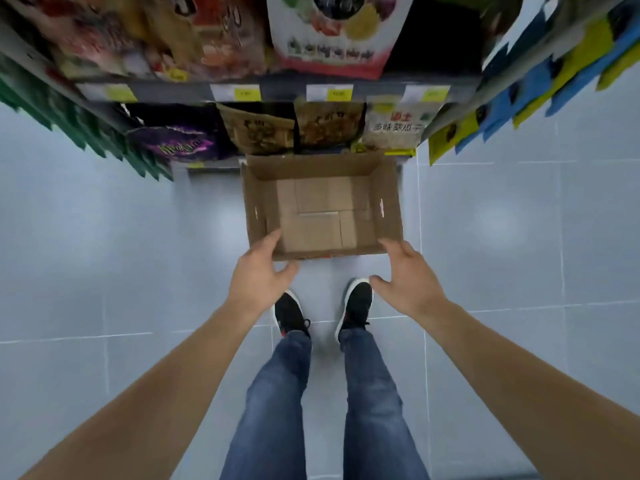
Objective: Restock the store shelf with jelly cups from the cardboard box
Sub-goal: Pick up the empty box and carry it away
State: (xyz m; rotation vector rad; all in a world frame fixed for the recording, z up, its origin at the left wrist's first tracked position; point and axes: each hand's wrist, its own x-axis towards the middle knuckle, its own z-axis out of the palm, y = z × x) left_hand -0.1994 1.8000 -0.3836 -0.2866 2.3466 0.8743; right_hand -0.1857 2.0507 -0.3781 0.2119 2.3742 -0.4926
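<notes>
An open cardboard box [389, 206] stands on the grey floor tiles in front of the shelf; I see only its bare bottom, no jelly cups inside. My left hand [258, 275] is spread at the box's near left corner, fingers relaxed, fingertips by the rim. My right hand [403, 275] is spread at the near right corner in the same way. Whether either hand touches the cardboard I cannot tell. The store shelf [277, 90] rises behind the box, with yellow price tags along its edge and snack bags on its levels.
My two feet in black shoes [356, 306] stand just behind the box. Hanging green packets [86, 133] line the left, blue and yellow packets [519, 98] the right. Grey tiled floor [104, 254] spreads on both sides.
</notes>
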